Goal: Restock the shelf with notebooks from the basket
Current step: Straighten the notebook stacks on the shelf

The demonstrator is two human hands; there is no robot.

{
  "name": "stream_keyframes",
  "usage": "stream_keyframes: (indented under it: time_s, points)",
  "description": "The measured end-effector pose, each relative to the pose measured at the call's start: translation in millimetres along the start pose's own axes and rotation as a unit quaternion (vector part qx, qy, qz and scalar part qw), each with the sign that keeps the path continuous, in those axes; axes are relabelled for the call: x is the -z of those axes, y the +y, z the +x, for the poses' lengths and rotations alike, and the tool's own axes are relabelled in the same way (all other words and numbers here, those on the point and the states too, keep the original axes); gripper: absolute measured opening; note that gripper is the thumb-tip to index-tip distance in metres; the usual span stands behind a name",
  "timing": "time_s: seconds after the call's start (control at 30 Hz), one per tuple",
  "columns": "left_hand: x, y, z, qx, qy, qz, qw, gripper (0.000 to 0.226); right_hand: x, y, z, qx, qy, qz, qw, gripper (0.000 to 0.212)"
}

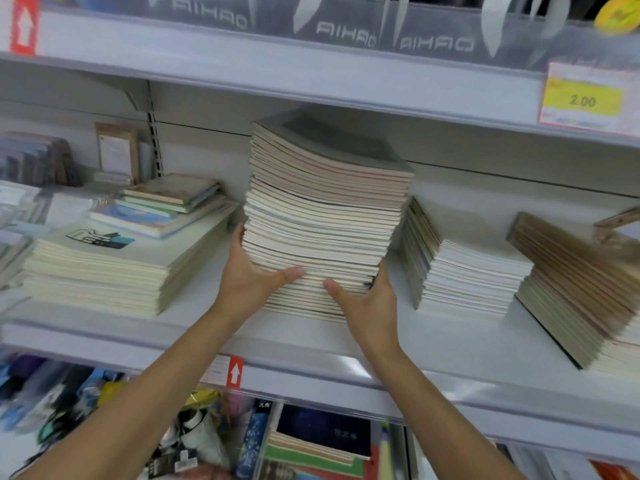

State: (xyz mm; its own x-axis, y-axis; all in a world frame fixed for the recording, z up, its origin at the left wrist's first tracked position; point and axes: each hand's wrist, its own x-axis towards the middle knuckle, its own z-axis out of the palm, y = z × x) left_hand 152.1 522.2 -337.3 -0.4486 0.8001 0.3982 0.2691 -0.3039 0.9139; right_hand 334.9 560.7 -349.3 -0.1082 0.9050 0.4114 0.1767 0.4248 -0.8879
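Notebooks (325, 216) stand in a tall stack on the shelf (311, 344), straight ahead of you in the head view, upright but fanning backward toward the top. Your left hand (254, 282) clasps its left side and your right hand (369, 306) its right, low down and equally near, thumbs pressed on the near edge. The other fingers wrap round out of sight. The basket is out of frame.
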Motion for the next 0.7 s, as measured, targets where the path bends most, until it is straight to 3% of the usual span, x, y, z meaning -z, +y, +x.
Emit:
stream_keyframes:
  time_s: [0.07,0.23,0.33,0.4,0.53,0.7]
  points:
    - [-2.4,-3.1,0.3,0.011,0.018,0.011,1.000,0.113,-2.1,0.7,0.0,-0.007,-0.008,0.002,1.000,0.083]
    - [-1.6,-5.8,-1.5,0.019,0.019,0.068,0.997,0.110,5.9,2.7,2.3,-0.028,-0.063,0.016,0.997,0.091]
    - [16.7,-3.6,-0.5,0.011,-0.066,0.070,0.995,0.100,32.9,7.8,10.6,-0.020,-0.167,0.005,0.986,0.081]
    - [26.9,-5.4,3.1,0.019,-0.100,0.080,0.992,0.091,43.5,11.2,14.6,-0.030,-0.195,-0.025,0.980,0.078]
    - [28.2,-5.7,8.2,0.008,-0.068,0.153,0.986,0.053,41.4,18.0,21.5,-0.060,-0.165,-0.032,0.984,0.047]
    - [26.9,-13.6,10.9,-0.025,-0.031,0.184,0.982,0.049,39.9,19.0,23.3,-0.081,-0.137,0.012,0.987,0.032]
